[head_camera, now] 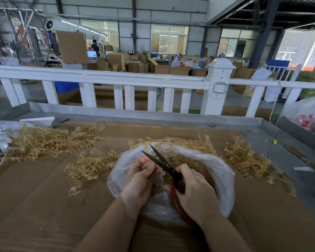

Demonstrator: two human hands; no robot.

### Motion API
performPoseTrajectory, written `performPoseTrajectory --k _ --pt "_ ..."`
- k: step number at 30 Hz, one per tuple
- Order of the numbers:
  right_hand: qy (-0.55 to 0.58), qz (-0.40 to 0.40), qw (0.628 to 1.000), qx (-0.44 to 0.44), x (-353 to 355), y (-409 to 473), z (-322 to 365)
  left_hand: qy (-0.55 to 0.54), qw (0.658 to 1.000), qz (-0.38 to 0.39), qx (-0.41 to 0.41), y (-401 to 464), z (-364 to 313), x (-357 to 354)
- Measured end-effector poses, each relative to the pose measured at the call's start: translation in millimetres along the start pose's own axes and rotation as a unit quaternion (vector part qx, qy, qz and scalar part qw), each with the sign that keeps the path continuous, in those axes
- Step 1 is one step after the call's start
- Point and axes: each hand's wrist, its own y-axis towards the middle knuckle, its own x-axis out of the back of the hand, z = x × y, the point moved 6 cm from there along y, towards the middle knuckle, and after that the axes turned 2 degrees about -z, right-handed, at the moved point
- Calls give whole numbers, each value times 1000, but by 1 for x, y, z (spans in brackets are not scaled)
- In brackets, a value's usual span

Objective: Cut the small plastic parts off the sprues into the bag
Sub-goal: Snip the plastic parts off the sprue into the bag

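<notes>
head view | worn on head | faces forward-down | close over hands [164,182]

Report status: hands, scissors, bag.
Right hand grips scissors, blades open. Left hand curled over bag; grip contents unclear. Sprue piles alongside; nothing blocking.

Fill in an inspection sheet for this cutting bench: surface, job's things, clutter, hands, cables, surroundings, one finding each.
Surface: brown cardboard sheet lying in a grey metal tray.
Job's things: clear plastic bag open, cut parts inside; black scissors open above it; tan sprues piled left, centre and right.
Clutter: white pieces and clear wrap at far left; a bag with red contents at right.
Hands: left hand curled over the bag, what it pinches unclear; right hand grips the scissors.
Cables: nothing seen.
Surroundings: white railing, cardboard boxes, workers beyond.
</notes>
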Motion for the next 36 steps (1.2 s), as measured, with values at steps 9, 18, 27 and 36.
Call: performPoseTrajectory --k 9,18,27,36 --pt "9 6 1000 11 1 0 1 44 998 -32 -12 -3 0 0" --pt "9 4 1000 12 0 1 2 63 997 -19 -32 -1 -1 3" --pt "2 15 1000 7 -2 1 2 19 1000 18 -15 -1 -1 1" --pt "-3 -5 1000 -9 0 -1 -1 16 1000 12 23 -2 -1 2"
